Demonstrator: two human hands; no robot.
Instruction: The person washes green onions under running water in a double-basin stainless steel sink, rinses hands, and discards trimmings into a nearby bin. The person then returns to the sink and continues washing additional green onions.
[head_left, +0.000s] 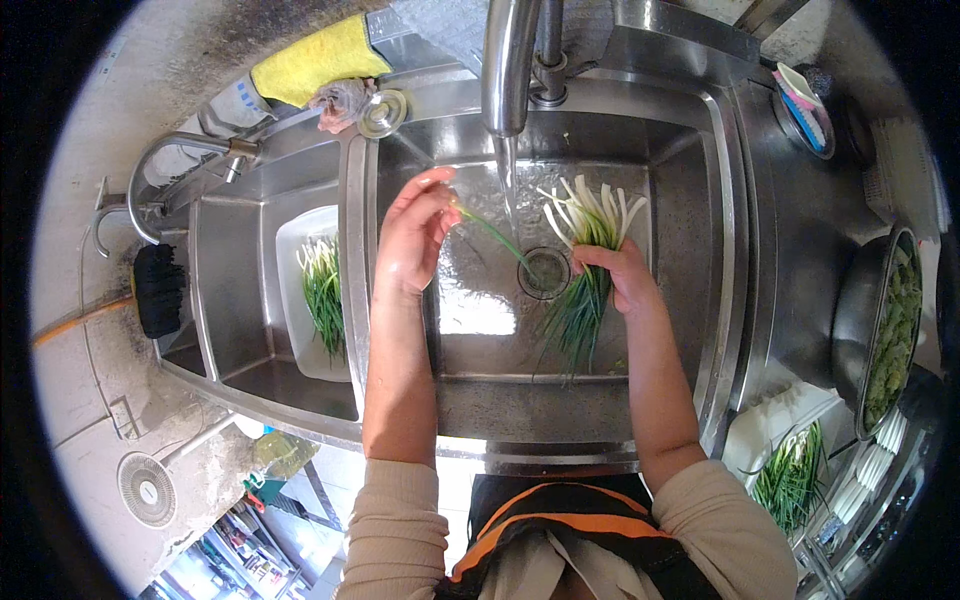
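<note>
My right hand (615, 274) grips a bunch of green onions (589, 300) at mid-length over the right part of a steel sink (480, 405), white ends pointing up, green tops hanging down. Between the fingertips of my left hand (424, 225) is one thin green stalk (487, 227), which slants down towards the drain (544, 274). Water runs from the faucet (510, 82) and falls between my two hands.
In the left basin, a white tub (291, 300) holds more green onions (322, 292). Further green onions (791, 472) lie at the lower right near a metal bowl (851, 330) of greens. A yellow cloth (322, 60) and a sink strainer (382, 114) are behind the basins.
</note>
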